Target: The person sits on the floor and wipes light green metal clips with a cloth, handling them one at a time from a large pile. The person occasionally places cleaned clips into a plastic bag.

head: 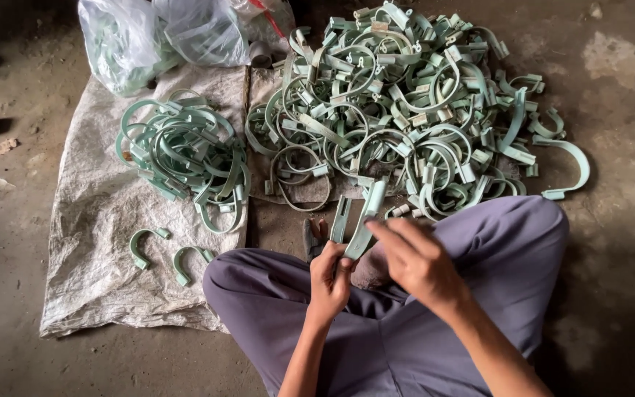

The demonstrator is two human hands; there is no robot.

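Pale green clamp (361, 220), a curved strap seen nearly edge-on, was held upright between both hands above the person's crossed legs, just in front of the large heap. The left hand (330, 278) was closed around the clamp's lower end, thumb and fingers pinching it. The right hand (414, 259) lay against the clamp's right side with its fingers extended along the strap; whether it gripped firmly could not be told. A second strap end (340, 218) stood just beside the first, on its left, apparently part of the same piece.

The person sat cross-legged in grey-purple trousers (398, 338) on a dirt floor (611, 242). Directly ahead lay a large heap of green clamps (406, 103), loosely tangled. To its left, a smaller pile of clamps (185, 151) rested on a worn woven sack (97, 220) spread flat on the floor. Two single clamps (145, 246) and (189, 262) lay apart from the pile, near the person's left knee. Clear plastic bags (170, 37) holding more green pieces sat at the sack's far edge.
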